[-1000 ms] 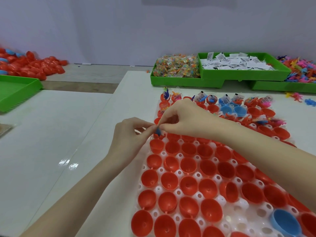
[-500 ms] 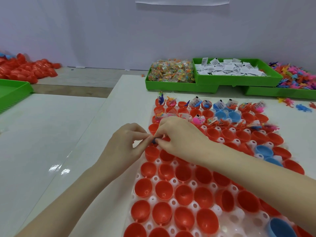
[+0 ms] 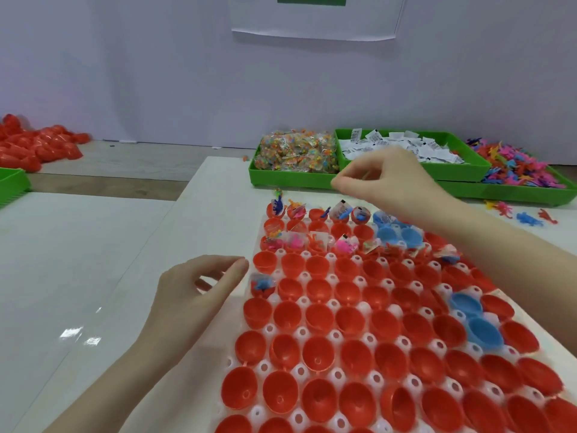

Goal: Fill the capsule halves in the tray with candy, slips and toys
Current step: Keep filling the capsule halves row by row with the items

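Note:
A white tray [image 3: 301,332] holds rows of red capsule halves [image 3: 318,351] and a few blue ones [image 3: 484,332]. The far rows [image 3: 315,242] are filled with toys, slips and candy. One red half at the tray's left edge [image 3: 262,285] holds a blue toy in a wrapper. My left hand [image 3: 199,285] hovers just left of that half, fingers loosely curled, holding nothing. My right hand [image 3: 384,179] is raised over the tray's far end, in front of the green bins, fingers bent down with nothing visible in them.
Three green bins stand at the back: candy packets [image 3: 296,151], white paper slips [image 3: 399,145], coloured plastic toys [image 3: 515,164]. A few loose toys [image 3: 527,217] lie on the table beside them. A pile of red capsule halves [image 3: 37,145] and another green bin [image 3: 12,182] sit far left.
Both hands were pinching a blue toy together at the tray's left edge. They have let go; the right hand has lifted away toward the bins. The toy now sits in a red half.

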Tool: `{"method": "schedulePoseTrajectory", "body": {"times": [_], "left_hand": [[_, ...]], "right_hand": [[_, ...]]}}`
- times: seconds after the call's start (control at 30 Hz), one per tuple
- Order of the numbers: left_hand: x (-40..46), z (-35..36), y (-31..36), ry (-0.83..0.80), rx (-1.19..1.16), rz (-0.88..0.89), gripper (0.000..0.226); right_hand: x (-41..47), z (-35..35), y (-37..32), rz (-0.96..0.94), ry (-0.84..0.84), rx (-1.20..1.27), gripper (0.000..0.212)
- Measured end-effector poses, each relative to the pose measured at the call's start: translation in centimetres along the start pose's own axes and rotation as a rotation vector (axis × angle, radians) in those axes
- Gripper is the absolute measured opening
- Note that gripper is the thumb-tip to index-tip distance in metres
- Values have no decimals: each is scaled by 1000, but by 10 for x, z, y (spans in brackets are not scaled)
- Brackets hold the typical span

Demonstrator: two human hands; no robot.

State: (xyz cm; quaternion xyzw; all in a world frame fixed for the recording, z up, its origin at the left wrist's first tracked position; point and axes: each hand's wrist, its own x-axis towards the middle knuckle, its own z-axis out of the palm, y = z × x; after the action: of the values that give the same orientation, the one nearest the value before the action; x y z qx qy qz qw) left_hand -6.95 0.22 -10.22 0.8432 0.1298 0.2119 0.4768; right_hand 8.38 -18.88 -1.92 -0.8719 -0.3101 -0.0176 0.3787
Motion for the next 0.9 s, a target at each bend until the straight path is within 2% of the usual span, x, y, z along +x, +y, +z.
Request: {"method": "schedulePoseTrajectory", "body": {"times": [0.07, 0.17, 0.27, 0.4, 0.57, 0.7, 0.8, 0.9], "left_hand": [[9, 0, 0, 37, -56, -52, 28], [37, 4, -1, 23, -132, -143, 22], [78, 16, -2, -87, -256, -270, 22], [127, 41, -7, -224, -292, -280, 31], [147, 63, -20, -442, -319, -358, 38], [154, 68, -20, -474, -326, -379, 47], [160, 69, -19, -485, -245, -359, 51], [164, 69, -15, -557, -163, -343, 60]], "right_hand": [[25, -8, 14, 81, -7, -43, 9], [58, -3, 34, 183, -165, -131, 14], [84, 11, 46, 222, -311, -142, 16], [106, 28, 57, 200, -505, -256, 19], [114, 40, 66, 221, -603, -280, 29], [120, 45, 68, 251, -654, -251, 21], [125, 50, 65, 277, -725, -258, 11], [125, 49, 66, 285, -733, -207, 13]]}}
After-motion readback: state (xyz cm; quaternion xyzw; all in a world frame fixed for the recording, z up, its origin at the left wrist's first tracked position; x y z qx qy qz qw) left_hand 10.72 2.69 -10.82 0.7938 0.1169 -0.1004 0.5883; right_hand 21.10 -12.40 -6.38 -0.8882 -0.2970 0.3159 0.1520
